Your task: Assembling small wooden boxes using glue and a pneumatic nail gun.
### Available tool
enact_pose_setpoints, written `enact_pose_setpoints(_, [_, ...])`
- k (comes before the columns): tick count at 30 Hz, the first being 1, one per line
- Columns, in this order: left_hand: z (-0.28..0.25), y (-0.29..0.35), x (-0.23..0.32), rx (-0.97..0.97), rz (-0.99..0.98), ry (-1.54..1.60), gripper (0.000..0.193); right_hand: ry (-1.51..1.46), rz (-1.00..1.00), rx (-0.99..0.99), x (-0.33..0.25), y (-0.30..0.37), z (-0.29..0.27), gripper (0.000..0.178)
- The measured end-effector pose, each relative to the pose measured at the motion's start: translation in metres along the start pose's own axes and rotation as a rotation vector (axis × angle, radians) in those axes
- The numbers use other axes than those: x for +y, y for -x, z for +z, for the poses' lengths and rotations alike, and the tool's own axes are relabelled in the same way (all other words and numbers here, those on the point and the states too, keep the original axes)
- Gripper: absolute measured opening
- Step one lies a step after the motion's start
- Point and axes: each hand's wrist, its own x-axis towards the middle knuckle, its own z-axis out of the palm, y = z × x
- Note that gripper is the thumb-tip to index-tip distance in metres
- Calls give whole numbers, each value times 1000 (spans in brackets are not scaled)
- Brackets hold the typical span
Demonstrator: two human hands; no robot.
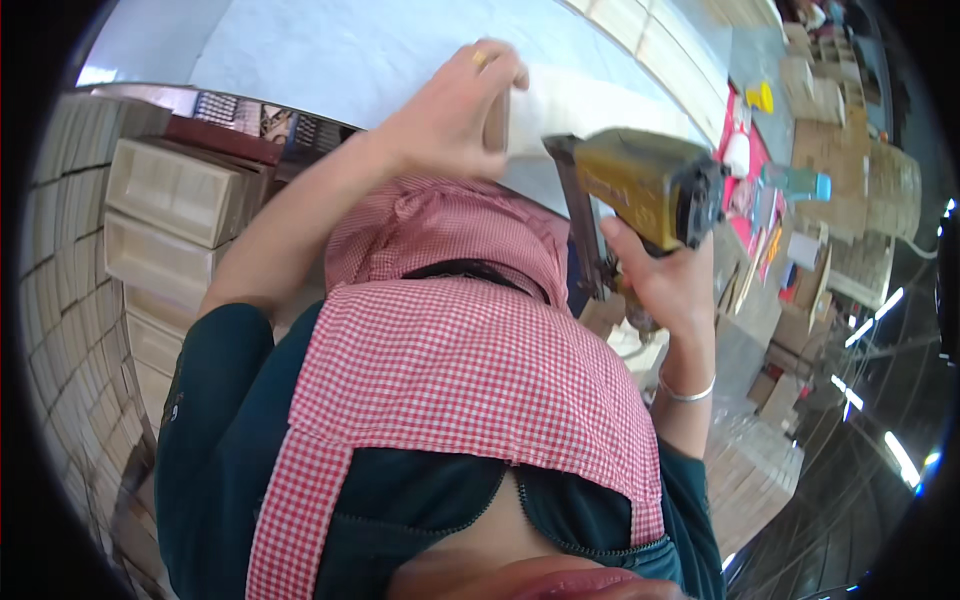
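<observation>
My right hand (668,280) is wrapped round the handle of a yellow and black nail gun (635,175). The gun's dark nose points to the left, toward the worktable's (310,50) near edge. Over that edge, my left hand (455,105) is curled with its thumb and fingers round a wooden piece (497,122); a brown end of it shows between them. Pale wood (580,105), smeared by motion, lies between this hand and the gun. How far the piece reaches under my fingers is hidden.
Cream drawers or trays (175,190) are stacked at the left, beside piled wooden strips (70,300). At the right are a yellow object (760,97), a bottle with a blue cap (800,184) and cardboard boxes (835,190). Long pale boards (660,40) lie along the table's far side.
</observation>
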Motion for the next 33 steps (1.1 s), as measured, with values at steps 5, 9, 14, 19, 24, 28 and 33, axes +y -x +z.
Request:
enact_pose_setpoints(5, [-56,119,48,125,-337,-318,95,-103,-7,64,-4,16,13,37])
enact_pose_setpoints(9, [-37,168,60,86,-589,-9,89,-40,43,44,12,14,25,39])
enact_pose_setpoints(14, [11,130,33,189,-390,370,44,47,71,96,36,15,24,42])
enact_pose_setpoints(19, [-7,59,-62,788,-322,36,15,139,43,62,52,24,13,44])
enact_pose_setpoints(24, [-47,3,-142,438,-386,-251,45,38,-10,-35,60,27,23,40])
enact_pose_setpoints(28, [-55,-14,-126,222,-491,208,44,-18,-75,-25,85,25,38,36])
enact_pose_setpoints(33, [-29,-13,-144,282,-435,-195,46,17,-65,0,105,38,54,37])
